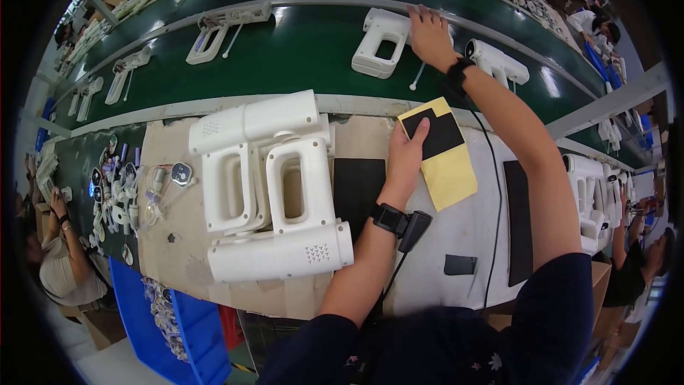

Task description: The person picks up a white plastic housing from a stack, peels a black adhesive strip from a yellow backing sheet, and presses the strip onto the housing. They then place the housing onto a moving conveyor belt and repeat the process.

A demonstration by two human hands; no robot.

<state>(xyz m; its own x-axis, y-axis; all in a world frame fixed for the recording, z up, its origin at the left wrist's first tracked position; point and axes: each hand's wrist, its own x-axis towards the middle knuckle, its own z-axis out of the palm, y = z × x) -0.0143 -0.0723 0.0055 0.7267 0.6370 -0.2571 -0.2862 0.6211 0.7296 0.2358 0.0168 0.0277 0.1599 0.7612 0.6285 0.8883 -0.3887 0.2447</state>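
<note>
My left hand point(406, 153) pinches a yellow backing sheet point(450, 180) carrying black foam pads point(440, 135), with the thumb pressed on top. Farther off, over the green conveyor belt, my right hand point(431, 37) has its fingers wrapped over the barrel of a white plastic housing point(378, 60) with a looped handle. The thumb of that hand is hidden, and a thin rod hangs below it. On the bench, left of my left forearm, a pile of similar white housings point(285, 125) lies on cardboard. A black foam sheet point(360, 189) lies between the pile and my left hand.
More white housings, such as a left one point(214, 32) and a right one point(499, 64), lie on the belt point(306, 50). Small electronic parts point(117, 189) spread leftward. A blue bin point(196, 324) stands below. Black cables cross the bench. Other people work at both sides.
</note>
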